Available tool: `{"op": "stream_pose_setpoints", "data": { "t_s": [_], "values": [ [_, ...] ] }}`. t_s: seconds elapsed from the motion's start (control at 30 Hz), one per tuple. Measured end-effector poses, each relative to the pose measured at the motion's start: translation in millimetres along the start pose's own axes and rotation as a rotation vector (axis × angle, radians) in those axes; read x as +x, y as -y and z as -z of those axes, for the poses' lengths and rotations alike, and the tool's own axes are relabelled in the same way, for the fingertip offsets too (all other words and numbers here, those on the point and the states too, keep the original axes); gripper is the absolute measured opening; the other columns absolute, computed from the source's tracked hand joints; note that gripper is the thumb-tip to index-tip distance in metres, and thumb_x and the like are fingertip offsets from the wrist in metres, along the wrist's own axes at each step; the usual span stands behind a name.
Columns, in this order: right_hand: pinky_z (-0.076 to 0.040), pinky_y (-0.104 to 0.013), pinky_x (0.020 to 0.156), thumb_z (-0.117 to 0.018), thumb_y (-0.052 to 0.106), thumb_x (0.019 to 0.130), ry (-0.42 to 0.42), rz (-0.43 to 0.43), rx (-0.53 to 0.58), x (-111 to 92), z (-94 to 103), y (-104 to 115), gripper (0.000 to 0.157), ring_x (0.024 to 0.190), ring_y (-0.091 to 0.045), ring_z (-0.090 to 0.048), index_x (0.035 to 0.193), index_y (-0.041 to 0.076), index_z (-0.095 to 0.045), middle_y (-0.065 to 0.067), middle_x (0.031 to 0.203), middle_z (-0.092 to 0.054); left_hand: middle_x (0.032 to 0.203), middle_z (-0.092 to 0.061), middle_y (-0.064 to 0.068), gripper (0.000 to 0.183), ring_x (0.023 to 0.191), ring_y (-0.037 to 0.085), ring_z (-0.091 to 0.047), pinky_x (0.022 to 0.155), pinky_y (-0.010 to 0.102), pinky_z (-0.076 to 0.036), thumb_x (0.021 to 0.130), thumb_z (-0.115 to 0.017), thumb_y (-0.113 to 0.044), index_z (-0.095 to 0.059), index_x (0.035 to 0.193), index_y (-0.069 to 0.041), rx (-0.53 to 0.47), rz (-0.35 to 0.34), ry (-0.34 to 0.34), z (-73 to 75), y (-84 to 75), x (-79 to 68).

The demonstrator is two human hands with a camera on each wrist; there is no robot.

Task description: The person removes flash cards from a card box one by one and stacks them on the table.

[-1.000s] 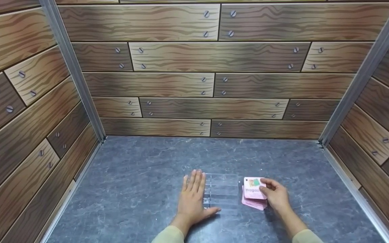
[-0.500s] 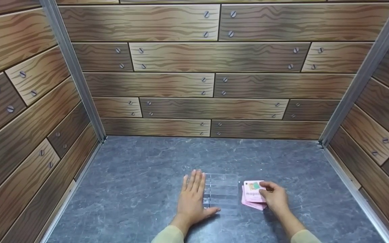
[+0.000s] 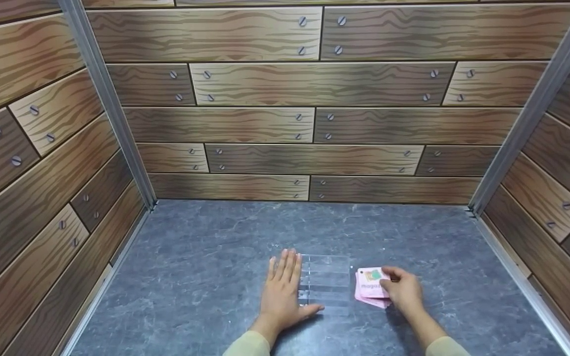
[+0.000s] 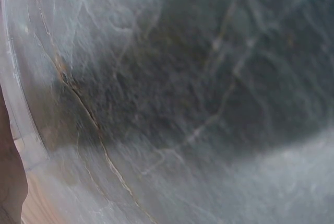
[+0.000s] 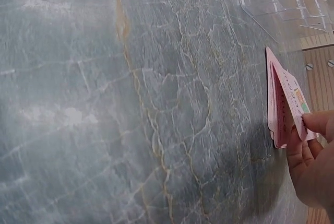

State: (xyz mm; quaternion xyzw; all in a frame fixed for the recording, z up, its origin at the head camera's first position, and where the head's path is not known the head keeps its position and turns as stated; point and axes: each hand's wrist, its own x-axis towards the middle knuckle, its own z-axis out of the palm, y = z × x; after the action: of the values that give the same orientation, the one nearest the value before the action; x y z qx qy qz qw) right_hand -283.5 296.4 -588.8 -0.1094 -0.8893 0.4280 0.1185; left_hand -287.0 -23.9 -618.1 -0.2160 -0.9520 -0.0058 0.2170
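Note:
With thumb and fingers my right hand (image 3: pixel 406 292) pinches the right edge of a pink flash card (image 3: pixel 373 283). The card has a punched corner hole, a small picture and the partly covered word "magazi…". In the right wrist view it stands tilted away from a pile of pink cards (image 5: pixel 271 98), parted at the pinched side. My left hand (image 3: pixel 280 296) lies with straight fingers along the left side of a clear plastic organizer (image 3: pixel 332 277) with several compartments, its thumb across the near corner. That hand covers the organizer's left edge.
The dark grey marbled tabletop (image 3: pixel 206 247) extends around both hands. Wood-print panels (image 3: pixel 309 123) wall it at the back and both sides, with metal strips at the corners. The organizer stands just left of the cards.
My right hand has brought the top card down toward me, lower over the pile, so it covers more of the cards below. The left hand and the organizer have stayed in place.

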Motion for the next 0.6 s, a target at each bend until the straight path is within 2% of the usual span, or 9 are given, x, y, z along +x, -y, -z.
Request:
{"op": "stream_pose_setpoints", "data": {
  "t_s": [0.13, 0.23, 0.4, 0.6],
  "values": [
    [-0.053, -0.038, 0.085, -0.076, 0.001, 0.090, -0.012, 0.007, -0.026, -0.6, -0.7, 0.1, 0.033, 0.107, -0.038, -0.070, 0.122, -0.006, -0.074, -0.023, 0.111, -0.076, 0.177, -0.011, 0.016, 0.133, 0.163, 0.032, -0.012, 0.131, 0.054, -0.012, 0.080, -0.043, -0.099, -0.023, 0.168, -0.003, -0.001, -0.005, -0.045, -1.2, 0.0, -0.7],
    [-0.053, -0.045, 0.088, -0.075, 0.001, 0.090, -0.018, 0.013, -0.053, -1.4, -1.7, 0.6, 0.033, 0.106, -0.039, -0.070, 0.122, -0.007, -0.074, -0.024, 0.111, -0.076, 0.176, -0.013, 0.016, 0.133, 0.163, 0.032, -0.013, 0.130, 0.054, -0.013, 0.079, -0.044, -0.099, -0.024, 0.168, -0.002, 0.000, -0.007, -0.058, -0.7, -0.2, -1.0],
    [-0.053, -0.056, 0.093, -0.073, 0.002, 0.091, -0.025, 0.016, -0.098, -3.2, -4.6, 1.5, 0.033, 0.107, -0.041, -0.070, 0.123, -0.007, -0.073, -0.025, 0.113, -0.075, 0.176, -0.012, 0.015, 0.133, 0.163, 0.032, -0.012, 0.130, 0.055, -0.015, 0.080, -0.043, -0.099, -0.023, 0.168, -0.002, 0.002, -0.004, -0.049, 0.2, -0.2, -0.3],
    [-0.054, -0.058, 0.090, -0.070, 0.000, 0.091, -0.051, 0.034, -0.123, -4.8, -8.7, 0.6, 0.034, 0.102, -0.040, -0.070, 0.122, -0.010, -0.071, -0.026, 0.109, -0.074, 0.176, -0.011, 0.016, 0.133, 0.163, 0.033, -0.015, 0.130, 0.055, -0.013, 0.079, -0.043, -0.099, -0.022, 0.168, -0.003, -0.006, 0.001, -0.032, -0.5, -0.2, -0.6]
  ]
}}
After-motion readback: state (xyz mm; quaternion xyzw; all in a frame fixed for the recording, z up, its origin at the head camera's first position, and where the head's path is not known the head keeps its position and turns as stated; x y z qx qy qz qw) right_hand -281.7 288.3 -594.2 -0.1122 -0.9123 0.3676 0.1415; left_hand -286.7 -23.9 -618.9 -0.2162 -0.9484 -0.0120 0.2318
